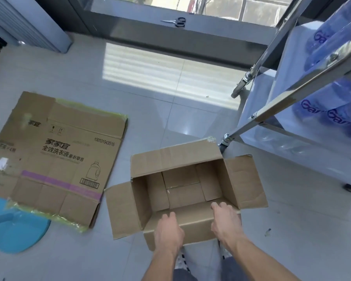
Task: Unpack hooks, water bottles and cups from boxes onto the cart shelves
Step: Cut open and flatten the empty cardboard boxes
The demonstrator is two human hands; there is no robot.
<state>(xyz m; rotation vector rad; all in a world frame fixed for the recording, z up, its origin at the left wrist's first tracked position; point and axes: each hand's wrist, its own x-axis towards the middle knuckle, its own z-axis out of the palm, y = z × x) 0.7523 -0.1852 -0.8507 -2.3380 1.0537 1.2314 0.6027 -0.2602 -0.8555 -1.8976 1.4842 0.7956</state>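
Head view is given from above: an open cardboard box (182,191) stands on the tiled floor (150,94), and nothing is seen inside it, so this box is judged to be unpacked already. Its near flap is held by the left hand (168,232) and the right hand (226,222), with fingers curled over the edge. On the metal cart (288,96) at the right, wrapped packs of water bottles (332,116) are already placed on the shelves. Hooks and cups cannot be found. A flattened printed carton (55,159) lies at the left, matte and creased, with shiny tape on the borders.
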